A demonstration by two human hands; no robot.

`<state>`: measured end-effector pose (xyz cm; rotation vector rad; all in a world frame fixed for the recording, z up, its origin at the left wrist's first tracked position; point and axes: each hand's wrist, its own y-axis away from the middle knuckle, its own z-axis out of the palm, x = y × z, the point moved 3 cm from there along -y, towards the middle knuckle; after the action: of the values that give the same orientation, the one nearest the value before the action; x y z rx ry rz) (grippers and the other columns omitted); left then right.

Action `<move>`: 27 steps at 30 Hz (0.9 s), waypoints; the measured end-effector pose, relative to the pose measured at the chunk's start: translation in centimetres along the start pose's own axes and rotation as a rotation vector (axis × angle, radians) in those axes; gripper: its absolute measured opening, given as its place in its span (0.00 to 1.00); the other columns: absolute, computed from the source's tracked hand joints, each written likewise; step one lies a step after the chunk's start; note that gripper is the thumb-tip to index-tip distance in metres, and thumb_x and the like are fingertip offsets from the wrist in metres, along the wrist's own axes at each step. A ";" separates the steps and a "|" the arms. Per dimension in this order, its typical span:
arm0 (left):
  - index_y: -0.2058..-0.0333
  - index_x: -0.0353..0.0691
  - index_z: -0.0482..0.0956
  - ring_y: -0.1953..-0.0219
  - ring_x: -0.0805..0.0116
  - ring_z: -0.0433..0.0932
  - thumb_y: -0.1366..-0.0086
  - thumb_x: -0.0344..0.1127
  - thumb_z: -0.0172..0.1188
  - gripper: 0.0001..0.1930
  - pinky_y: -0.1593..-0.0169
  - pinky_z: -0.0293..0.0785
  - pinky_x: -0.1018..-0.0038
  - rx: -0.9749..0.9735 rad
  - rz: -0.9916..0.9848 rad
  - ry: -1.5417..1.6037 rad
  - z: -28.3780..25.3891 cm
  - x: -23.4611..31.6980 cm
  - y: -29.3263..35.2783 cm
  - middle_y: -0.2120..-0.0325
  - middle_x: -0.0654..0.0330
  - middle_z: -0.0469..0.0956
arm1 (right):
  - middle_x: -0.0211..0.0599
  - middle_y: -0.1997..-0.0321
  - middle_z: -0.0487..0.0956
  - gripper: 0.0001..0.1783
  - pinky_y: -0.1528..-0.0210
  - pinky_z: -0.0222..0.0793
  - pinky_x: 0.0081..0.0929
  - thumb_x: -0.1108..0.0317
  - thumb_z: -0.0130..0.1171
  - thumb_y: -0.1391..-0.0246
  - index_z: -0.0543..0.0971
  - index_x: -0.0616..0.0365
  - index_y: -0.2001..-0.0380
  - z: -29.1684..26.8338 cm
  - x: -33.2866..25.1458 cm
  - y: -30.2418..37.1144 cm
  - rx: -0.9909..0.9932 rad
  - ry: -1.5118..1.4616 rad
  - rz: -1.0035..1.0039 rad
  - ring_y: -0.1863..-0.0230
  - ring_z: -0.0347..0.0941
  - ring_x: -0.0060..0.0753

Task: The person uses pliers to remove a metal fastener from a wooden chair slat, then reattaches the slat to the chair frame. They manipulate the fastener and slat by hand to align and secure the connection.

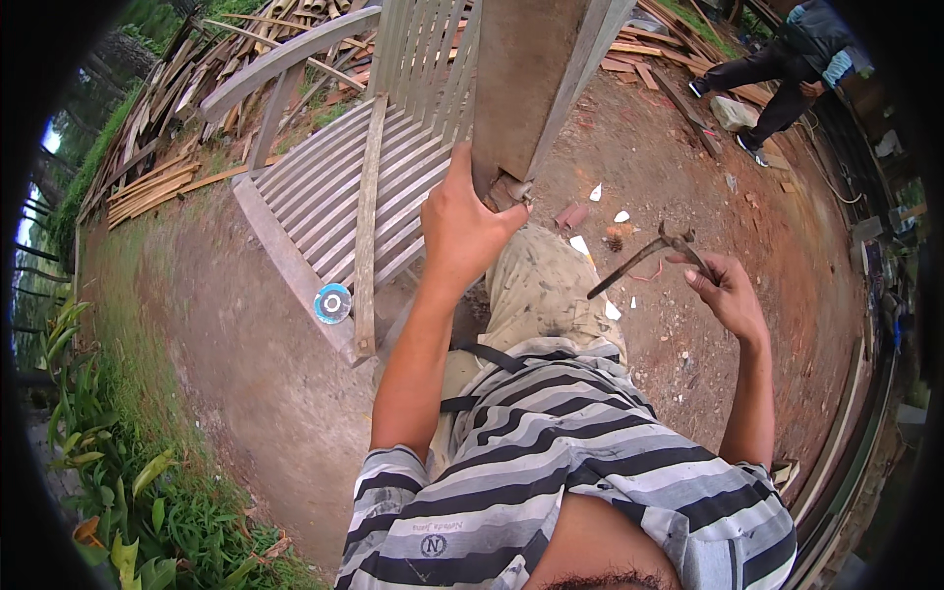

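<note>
My left hand [460,231] grips the lower end of a broad brown wooden beam [521,88], with the thumb across its near end. A broken notch and a small metal piece [518,189] show at that end, by my thumb. Off to the right, my right hand [730,295] is closed on one handle of a pair of rusty pincers [677,239]. The pincers' other handle swings out wide to the left, and their jaws are apart from the beam.
A weathered slatted bench [344,187] stands at left, with a loose wooden strip [367,246] and a blue-rimmed disc [332,304] on it. White shards [596,193] litter the dirt. Scrap wood [167,147] is heaped behind. Another person [787,69] stands at far right.
</note>
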<state>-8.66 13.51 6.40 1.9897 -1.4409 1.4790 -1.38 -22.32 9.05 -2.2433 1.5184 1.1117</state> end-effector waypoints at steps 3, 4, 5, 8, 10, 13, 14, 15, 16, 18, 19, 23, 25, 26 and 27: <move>0.44 0.37 0.72 0.61 0.39 0.84 0.56 0.37 0.74 0.38 0.55 0.78 0.55 0.012 0.026 0.010 0.1 -0.2 0.1 0.65 0.44 0.85 | 0.38 0.65 0.82 0.14 0.59 0.70 0.32 0.66 0.61 0.34 0.85 0.62 0.52 -0.1 -0.5 0.4 -0.495 0.047 -0.173 0.65 0.75 0.32; 0.44 0.37 0.72 0.61 0.39 0.84 0.56 0.37 0.74 0.38 0.55 0.78 0.55 0.017 0.039 0.013 0.1 -0.2 0.2 0.65 0.44 0.85 | 0.41 0.61 0.84 0.14 0.56 0.72 0.33 0.66 0.60 0.34 0.84 0.63 0.50 0.4 -0.1 0.2 -0.631 0.013 -0.254 0.61 0.78 0.35; 0.44 0.37 0.72 0.61 0.39 0.84 0.56 0.37 0.75 0.38 0.55 0.78 0.55 0.009 0.038 0.020 0.2 -0.3 0.2 0.65 0.44 0.85 | 0.46 0.48 0.83 0.16 0.45 0.73 0.35 0.67 0.59 0.32 0.83 0.63 0.46 1.4 0.3 -0.4 -0.667 0.100 -0.296 0.48 0.79 0.39; 0.44 0.37 0.72 0.60 0.39 0.84 0.56 0.37 0.75 0.38 0.55 0.78 0.55 -0.006 0.041 0.033 0.1 -0.1 0.0 0.65 0.45 0.85 | 0.43 0.36 0.78 0.24 0.33 0.68 0.37 0.64 0.58 0.31 0.75 0.59 0.35 8.2 5.1 -2.3 -0.593 -0.259 -0.255 0.35 0.73 0.40; 0.44 0.37 0.72 0.60 0.40 0.84 0.56 0.37 0.76 0.38 0.55 0.78 0.55 -0.004 0.026 0.006 -0.1 0.0 0.1 0.64 0.45 0.85 | 0.40 0.31 0.75 0.30 0.31 0.67 0.37 0.63 0.53 0.27 0.65 0.55 0.26 12.8 3.6 -1.4 -0.579 -0.645 -0.097 0.32 0.71 0.38; 0.44 0.37 0.72 0.60 0.41 0.85 0.56 0.37 0.75 0.38 0.55 0.79 0.55 0.012 0.044 0.029 -0.1 0.1 0.1 0.64 0.46 0.85 | 0.40 0.46 0.83 0.25 0.46 0.75 0.30 0.61 0.48 0.24 0.69 0.58 0.29 15.8 2.3 -1.9 -0.472 -0.549 -0.054 0.53 0.80 0.29; 0.44 0.37 0.72 0.60 0.41 0.85 0.56 0.37 0.75 0.38 0.55 0.79 0.55 0.005 0.041 0.043 -0.1 0.3 0.1 0.64 0.46 0.85 | 0.40 0.50 0.85 0.24 0.50 0.77 0.29 0.61 0.47 0.23 0.70 0.59 0.30 16.0 2.0 -2.2 -0.440 -0.461 -0.040 0.58 0.81 0.27; 0.44 0.37 0.72 0.60 0.41 0.85 0.55 0.37 0.75 0.38 0.55 0.79 0.55 -0.002 0.036 0.049 -0.2 0.3 0.0 0.64 0.46 0.86 | 0.39 0.59 0.85 0.24 0.62 0.76 0.25 0.61 0.46 0.22 0.69 0.61 0.31 16.2 2.0 -2.9 -0.372 -0.311 -0.094 0.68 0.78 0.22; 0.43 0.37 0.72 0.60 0.41 0.85 0.55 0.37 0.74 0.38 0.54 0.79 0.55 -0.005 0.024 0.056 -0.3 0.1 0.1 0.64 0.46 0.86 | 0.40 0.59 0.85 0.24 0.63 0.76 0.24 0.61 0.46 0.23 0.69 0.61 0.32 15.4 0.5 -3.1 -0.358 -0.329 -0.123 0.68 0.78 0.22; 0.43 0.38 0.72 0.60 0.40 0.85 0.55 0.38 0.74 0.38 0.54 0.79 0.55 0.023 0.026 -0.002 -0.4 -0.4 0.2 0.64 0.45 0.85 | 0.41 0.58 0.85 0.24 0.64 0.76 0.23 0.61 0.47 0.23 0.69 0.61 0.32 12.7 -2.9 -3.1 -0.328 -0.364 -0.177 0.68 0.78 0.22; 0.42 0.38 0.72 0.60 0.39 0.85 0.55 0.38 0.74 0.39 0.54 0.79 0.55 0.036 0.035 -0.019 -0.4 -0.3 0.1 0.64 0.45 0.85 | 0.40 0.61 0.86 0.23 0.68 0.74 0.22 0.61 0.49 0.24 0.70 0.61 0.32 11.7 -3.7 -3.1 -0.261 -0.465 -0.179 0.69 0.79 0.22; 0.41 0.37 0.71 0.61 0.38 0.84 0.56 0.39 0.73 0.40 0.53 0.79 0.53 -0.019 -0.015 -0.006 -0.4 0.2 0.2 0.65 0.41 0.84 | 0.35 0.67 0.86 0.24 0.76 0.67 0.21 0.56 0.54 0.26 0.73 0.59 0.35 13.0 -0.1 -0.3 -0.401 -0.381 0.142 0.74 0.79 0.21; 0.40 0.37 0.71 0.61 0.37 0.84 0.56 0.39 0.73 0.41 0.53 0.79 0.53 0.036 0.017 -0.016 -0.3 -0.2 0.7 0.67 0.40 0.84 | 0.35 0.68 0.86 0.25 0.77 0.65 0.18 0.59 0.57 0.28 0.72 0.58 0.34 13.5 1.0 -0.1 -0.454 -0.304 0.215 0.74 0.79 0.21; 0.39 0.35 0.70 0.59 0.38 0.84 0.56 0.39 0.74 0.43 0.52 0.79 0.54 0.017 -0.006 -0.019 -0.2 -0.3 0.7 0.64 0.40 0.84 | 0.36 0.66 0.86 0.27 0.77 0.65 0.18 0.60 0.58 0.29 0.70 0.58 0.32 13.5 1.3 -0.2 -0.496 -0.399 0.237 0.73 0.80 0.22; 0.38 0.33 0.69 0.58 0.39 0.84 0.56 0.39 0.75 0.45 0.51 0.79 0.55 -0.013 -0.032 -0.027 -0.1 -0.4 0.6 0.62 0.39 0.84 | 0.37 0.64 0.86 0.29 0.76 0.65 0.17 0.61 0.58 0.29 0.67 0.57 0.30 13.9 1.2 0.5 -0.509 -0.538 0.237 0.73 0.80 0.22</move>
<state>-9.18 13.54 5.91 2.0230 -1.4192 1.4308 -8.01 -15.73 -1.27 -1.7981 1.3922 2.1644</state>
